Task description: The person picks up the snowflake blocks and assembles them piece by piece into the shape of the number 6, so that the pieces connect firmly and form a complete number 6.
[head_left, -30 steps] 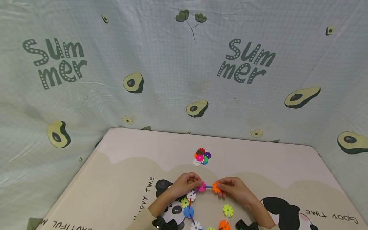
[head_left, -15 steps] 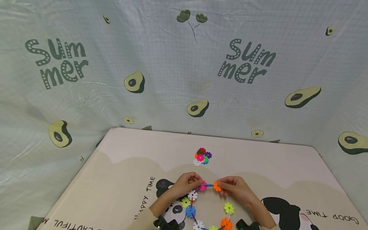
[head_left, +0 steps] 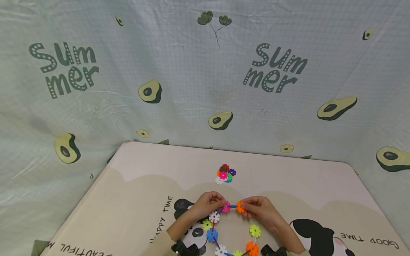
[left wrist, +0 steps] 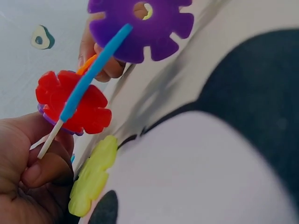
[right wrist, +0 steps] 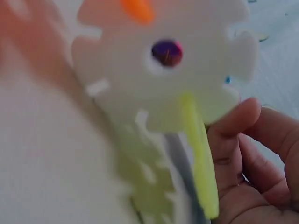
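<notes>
In the head view, the left hand [head_left: 206, 205] pinches a pink snowflake disc [head_left: 226, 207] at the top of a ring of joined discs [head_left: 231, 231] lying on the counter [head_left: 134, 199], while the right hand [head_left: 260, 209] pinches an orange disc [head_left: 240, 207] just beside it; a short blue piece [head_left: 232, 206] spans the two discs between the fingertips. The ring runs down through white, yellow-green and blue discs on the left and yellow-green and orange ones on the right. A small pile of loose discs [head_left: 225, 174] sits farther back on the counter, apart from the hands, before an avocado-print cloth [head_left: 205, 78]. In the left wrist view, the left hand's curled fingers [left wrist: 32, 172] hold close to a red disc [left wrist: 74, 102] crossed by a blue stick [left wrist: 88, 77], with a purple disc [left wrist: 140, 28] above and a yellow-green disc [left wrist: 91, 175] below. In the right wrist view, blurred, the right hand's fingers [right wrist: 247, 154] curl beside a white disc [right wrist: 163, 60] and a yellow-green stick [right wrist: 201, 158].
</notes>
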Motion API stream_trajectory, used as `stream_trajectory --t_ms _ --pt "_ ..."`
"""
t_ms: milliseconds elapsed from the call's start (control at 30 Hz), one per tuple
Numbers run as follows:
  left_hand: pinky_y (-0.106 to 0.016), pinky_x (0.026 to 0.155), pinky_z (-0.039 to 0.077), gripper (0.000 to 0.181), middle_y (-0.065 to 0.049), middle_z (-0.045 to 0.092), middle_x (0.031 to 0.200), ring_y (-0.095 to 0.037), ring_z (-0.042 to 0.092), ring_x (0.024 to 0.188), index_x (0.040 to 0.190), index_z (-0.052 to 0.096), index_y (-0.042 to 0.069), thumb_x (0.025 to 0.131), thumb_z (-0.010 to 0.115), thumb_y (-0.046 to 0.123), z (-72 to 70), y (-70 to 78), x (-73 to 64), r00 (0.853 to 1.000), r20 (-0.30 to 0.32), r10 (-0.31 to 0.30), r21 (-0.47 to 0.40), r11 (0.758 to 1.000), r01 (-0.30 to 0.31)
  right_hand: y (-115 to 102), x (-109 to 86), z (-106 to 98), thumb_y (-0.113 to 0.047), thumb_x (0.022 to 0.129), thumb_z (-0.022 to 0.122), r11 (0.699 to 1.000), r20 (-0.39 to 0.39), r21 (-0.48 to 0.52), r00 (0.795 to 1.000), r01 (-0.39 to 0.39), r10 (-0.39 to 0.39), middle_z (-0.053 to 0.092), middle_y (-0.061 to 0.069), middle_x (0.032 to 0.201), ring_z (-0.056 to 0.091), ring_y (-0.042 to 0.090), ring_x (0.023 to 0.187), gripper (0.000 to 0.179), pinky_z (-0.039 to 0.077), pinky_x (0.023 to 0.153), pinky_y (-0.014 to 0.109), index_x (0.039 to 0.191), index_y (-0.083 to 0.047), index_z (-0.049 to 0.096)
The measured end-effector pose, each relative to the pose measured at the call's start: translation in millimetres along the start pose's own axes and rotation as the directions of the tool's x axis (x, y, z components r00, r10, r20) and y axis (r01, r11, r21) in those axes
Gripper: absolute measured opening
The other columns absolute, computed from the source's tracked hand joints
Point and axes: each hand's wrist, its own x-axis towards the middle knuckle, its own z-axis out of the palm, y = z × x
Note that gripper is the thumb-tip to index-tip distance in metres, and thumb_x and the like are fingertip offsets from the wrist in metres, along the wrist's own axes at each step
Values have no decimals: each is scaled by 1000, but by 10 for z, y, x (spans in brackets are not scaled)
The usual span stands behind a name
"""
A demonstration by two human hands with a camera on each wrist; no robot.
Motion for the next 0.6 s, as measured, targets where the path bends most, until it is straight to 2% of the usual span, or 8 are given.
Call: stream_trajectory --t_ms 233,400,533,600 --pt "-15 60 44 20 1 63 76 -5 52 63 97 66 -6 94 65 14 -14 33 -23 999 -21 -32 -8 999 31 -1 27 91 -5 93 64 994 -64 -98 997 42 -48 71 3 82 63 8 64 27 54 63 21 109 17 63" --pt "-17 62 46 21 -8 69 81 -5 56 66 98 66 -8 94 64 13 -33 34 -23 997 -52 -60 -52 997 57 11 82 157 -4 94 63 996 -108 -84 994 21 -30 71 4 83 63 9 65 26 54 64 22 110 16 63" --pt "-18 63 47 23 -8 70 84 -6 56 68 100 67 -7 95 64 15 -15 44 -14 995 -70 -69 -51 997 66 3 103 193 -12 96 63 998 -170 -65 985 9 -20 69 2 82 62 10 64 29 53 63 21 112 12 64" --pt "-18 64 47 24 -4 70 86 -5 57 70 101 67 -6 95 64 18 -10 54 -4 995 -64 -75 -55 996 71 0 107 194 -21 99 59 998 -150 -56 989 3 -11 69 3 80 60 11 64 34 52 63 21 110 10 65"
